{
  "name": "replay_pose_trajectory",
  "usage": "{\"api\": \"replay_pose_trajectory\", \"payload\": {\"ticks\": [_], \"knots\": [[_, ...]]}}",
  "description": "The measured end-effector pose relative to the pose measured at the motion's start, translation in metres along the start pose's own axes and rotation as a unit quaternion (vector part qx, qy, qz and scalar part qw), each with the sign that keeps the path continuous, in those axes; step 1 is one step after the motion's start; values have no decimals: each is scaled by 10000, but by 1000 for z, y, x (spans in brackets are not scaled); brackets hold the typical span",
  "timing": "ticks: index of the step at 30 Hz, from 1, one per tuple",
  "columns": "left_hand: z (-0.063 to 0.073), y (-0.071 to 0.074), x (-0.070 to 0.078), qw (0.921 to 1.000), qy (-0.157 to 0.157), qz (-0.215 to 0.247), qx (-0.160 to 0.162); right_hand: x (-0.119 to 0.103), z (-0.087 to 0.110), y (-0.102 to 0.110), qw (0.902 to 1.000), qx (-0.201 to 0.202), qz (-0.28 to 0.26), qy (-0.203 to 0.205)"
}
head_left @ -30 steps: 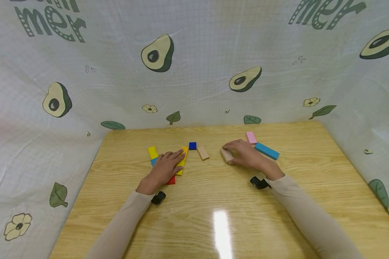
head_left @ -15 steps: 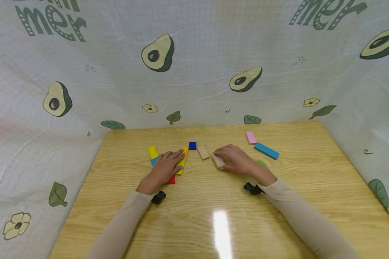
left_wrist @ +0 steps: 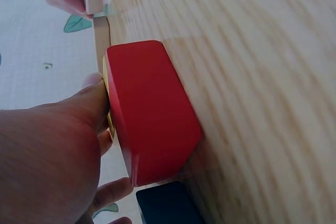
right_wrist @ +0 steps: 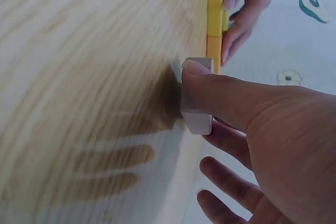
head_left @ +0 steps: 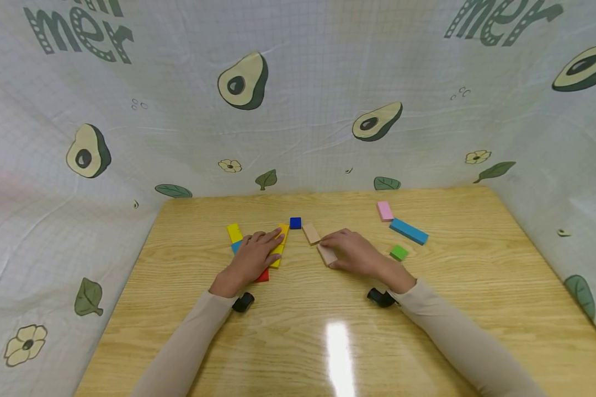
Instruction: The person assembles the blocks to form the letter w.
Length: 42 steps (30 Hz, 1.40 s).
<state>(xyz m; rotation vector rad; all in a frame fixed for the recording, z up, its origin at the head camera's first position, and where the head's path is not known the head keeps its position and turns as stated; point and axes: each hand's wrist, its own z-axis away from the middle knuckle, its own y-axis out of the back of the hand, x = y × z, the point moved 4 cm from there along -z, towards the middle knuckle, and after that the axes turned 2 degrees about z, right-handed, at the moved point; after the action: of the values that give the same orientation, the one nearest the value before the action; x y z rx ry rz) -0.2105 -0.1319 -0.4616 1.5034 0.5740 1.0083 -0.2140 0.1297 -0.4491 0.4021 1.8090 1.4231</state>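
Head view: right hand (head_left: 355,253) has a beige block (head_left: 326,255) pinched, thumb on the near side, other fingertips at the far end. Right wrist view backs that up: thumb along one face, a finger at the block's lower end, two fingers hanging off it. Can't tell if the block is touching the tabletop (head_left: 298,342) or slightly raised.

Handling, my read: painted or bare wood, light, stiff, not fragile. Smooth faces might slip a bit under a fingertip pinch. Best hold is thumb and finger on opposite long sides, near the middle.

Left hand (head_left: 250,257) grips nothing that I can see; fingers lie spread across a group of blocks. Under or beside it: orange block (head_left: 283,230) at the fingertips, yellow block (head_left: 276,259) by the thumb, red block (left_wrist: 152,108) below the palm, light blue block (head_left: 235,248) to its left.

Just ahead-left of the right hand: second beige block (head_left: 310,234), near the held one, contact unclear; blue cube (head_left: 295,223) beyond that. Right of the hand: green block (head_left: 399,252). Ahead-right: blue bar (head_left: 408,231), then pink block (head_left: 384,212).

Containers: none visible.
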Motion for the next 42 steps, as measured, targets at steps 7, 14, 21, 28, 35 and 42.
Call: {"api": "replay_pose_trajectory", "payload": {"ticks": [7, 14, 21, 28, 35, 42], "knots": [[1, 0, 0, 10000, 5, 21, -10, -7, 1, 0, 9993, -21, 334, 140], [2, 1, 0, 10000, -16, 77, 44, -6, 2, -5, 9979, 103, 571, 285], [2, 1, 1, 10000, -13, 79, 48, -7, 1, -9, 9968, 210, 687, 353], [1, 1, 1, 10000, -8, 25, 38, -11, -3, -10, 9961, 243, 743, 405], [0, 2, 3, 10000, -16, -19, 27, -11, -5, -10, 9961, 276, 732, 396], [-2, 1, 1, 10000, 2, 24, 49, -11, -6, -10, 9957, 348, 744, 420]]}}
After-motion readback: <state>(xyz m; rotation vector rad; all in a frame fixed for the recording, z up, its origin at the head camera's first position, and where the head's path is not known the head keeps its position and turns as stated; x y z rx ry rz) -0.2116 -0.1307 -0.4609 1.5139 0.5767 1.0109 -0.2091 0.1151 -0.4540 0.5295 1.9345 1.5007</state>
